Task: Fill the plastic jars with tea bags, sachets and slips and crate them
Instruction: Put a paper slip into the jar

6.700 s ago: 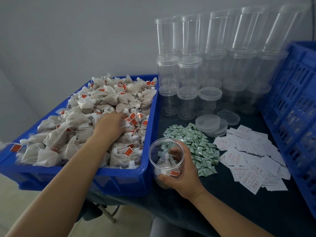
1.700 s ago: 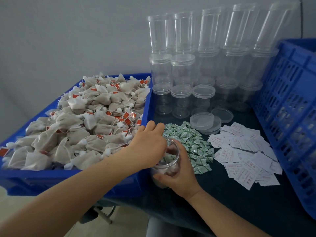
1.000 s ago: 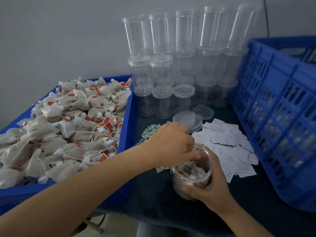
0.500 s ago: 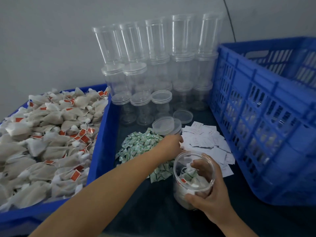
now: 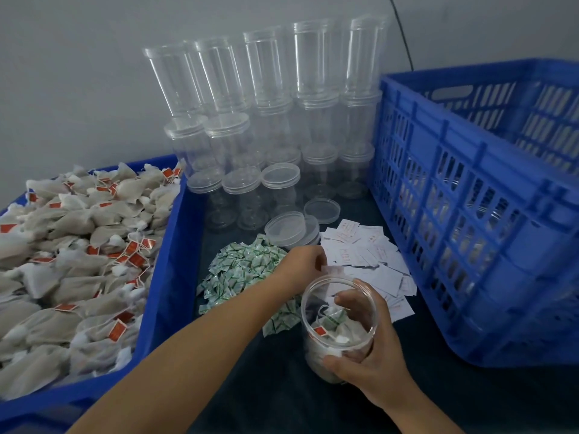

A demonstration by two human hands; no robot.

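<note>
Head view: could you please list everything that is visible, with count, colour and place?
tea bags: many, beige with red tags, in the blue tray at left
empty jars: many, clear, stacked at the back
loose lids: a few, clear, before the stacks
sachets: a pile, green and white, centre
slips: a pile, white, right of the sachets
crate: one, blue, at right
held jar: one, clear, partly filled
left hand: at the slips
right hand: grips the held jar

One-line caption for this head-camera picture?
Right hand holds a part-filled jar while left hand picks a paper slip.
</note>
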